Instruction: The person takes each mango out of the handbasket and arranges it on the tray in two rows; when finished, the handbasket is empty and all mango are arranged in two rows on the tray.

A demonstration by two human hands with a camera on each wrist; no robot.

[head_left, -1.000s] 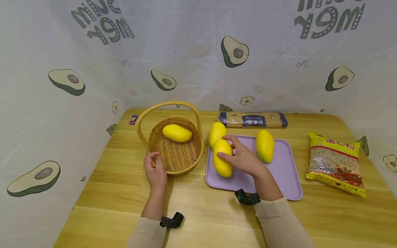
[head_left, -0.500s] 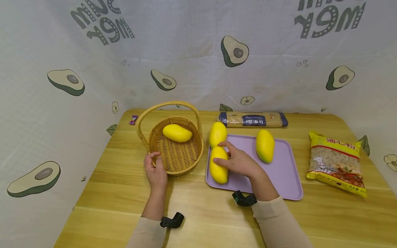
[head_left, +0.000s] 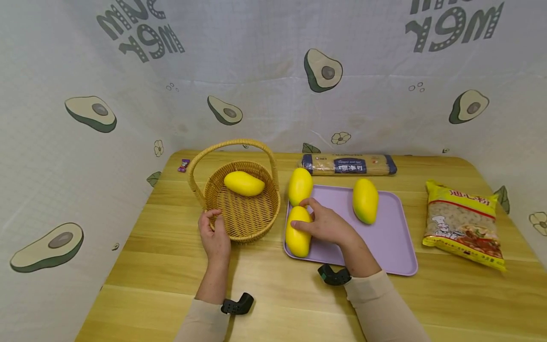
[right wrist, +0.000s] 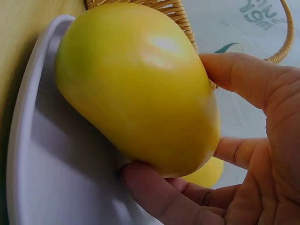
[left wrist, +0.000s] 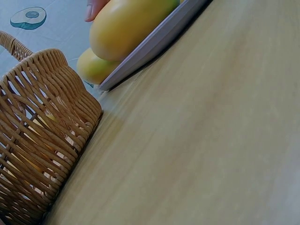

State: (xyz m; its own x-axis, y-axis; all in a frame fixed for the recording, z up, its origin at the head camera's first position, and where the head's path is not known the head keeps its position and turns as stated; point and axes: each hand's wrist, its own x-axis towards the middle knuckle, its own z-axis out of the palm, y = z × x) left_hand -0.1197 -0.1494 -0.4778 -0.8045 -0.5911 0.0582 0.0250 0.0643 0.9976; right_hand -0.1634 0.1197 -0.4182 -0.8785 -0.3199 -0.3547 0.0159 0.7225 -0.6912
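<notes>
My right hand [head_left: 329, 227] holds a yellow mango [head_left: 298, 240] at the left side of a lilac tray [head_left: 386, 244]. In the right wrist view, its thumb and fingers spread around one end of that mango [right wrist: 136, 89]. Another mango [head_left: 300, 186] lies just behind it at the tray's back left corner, and a third mango [head_left: 365, 202] sits farther right on the tray. My left hand [head_left: 217, 244] grips the near left rim of a wicker basket [head_left: 243, 219], whose tall handle stands upright. Inside the basket, one mango [head_left: 243, 183] rests toward the back.
A pack of spaghetti [head_left: 349, 165] lies behind the tray. At the right is a yellow-edged food bag [head_left: 463, 225], and a small purple wrapped candy [head_left: 183, 165] lies back left. An avocado-print curtain [head_left: 265, 71] encloses the table's [head_left: 273, 299] back and sides.
My right hand has brought the mango down and left, toward me, to the tray's left edge. My left hand and the basket have stayed in place.
</notes>
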